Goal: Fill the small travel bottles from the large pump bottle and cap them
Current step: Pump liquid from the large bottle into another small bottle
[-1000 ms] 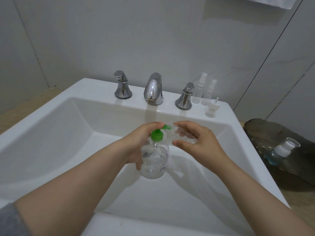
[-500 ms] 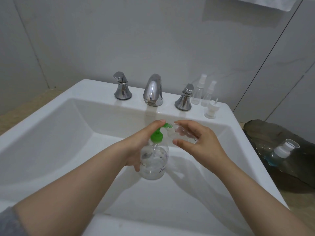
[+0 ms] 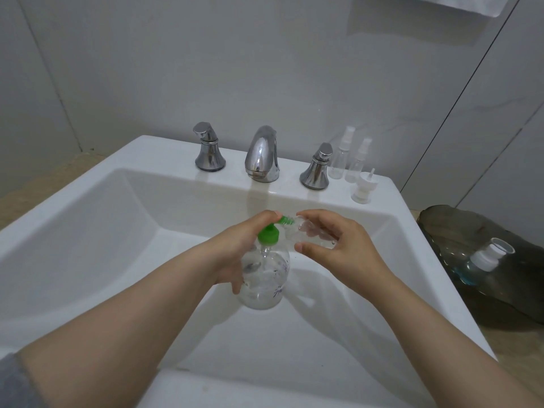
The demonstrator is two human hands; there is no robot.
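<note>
Clear, round-bodied pump bottle (image 3: 265,285) at dead centre, upright over the white sink basin (image 3: 88,245). Nearly empty by the look of it, walls streaked inside, faint purple print on the side toward 4 o'clock. Bright green pump head (image 3: 268,235) on top, with a short ribbed green nozzle (image 3: 287,221) pointing toward 2 o'clock.

Left grip (image 3: 235,251) in from 8 o'clock, wrapped round the bottle's 9 o'clock side, one fingertip showing low on the clear wall, forefinger laid across the top of the pump head. Thumb hidden.

Right grip (image 3: 341,248) in from 4 o'clock, fingers and thumb curled round a small clear travel bottle (image 3: 306,232), uncapped and lying on its side, mouth turned toward 9 o'clock and right at the nozzle tip. Level of liquid inside too hard to make out.

On the sink's rear ledge at 12 o'clock, a chrome faucet (image 3: 263,156) between two chrome handles (image 3: 209,150) (image 3: 318,167). At 1 o'clock, two more small clear spray bottles (image 3: 341,154) (image 3: 357,163), capped and upright, side by side; just in front of them a loose white spray cap (image 3: 363,188) with its tube sticking up.

At 3 o'clock, on the beige counter (image 3: 35,184), a dark tray (image 3: 471,231) carrying a tilted bottle of blue liquid (image 3: 482,260) with a white cap. Grey sleeve (image 3: 11,381) at 8 o'clock.
</note>
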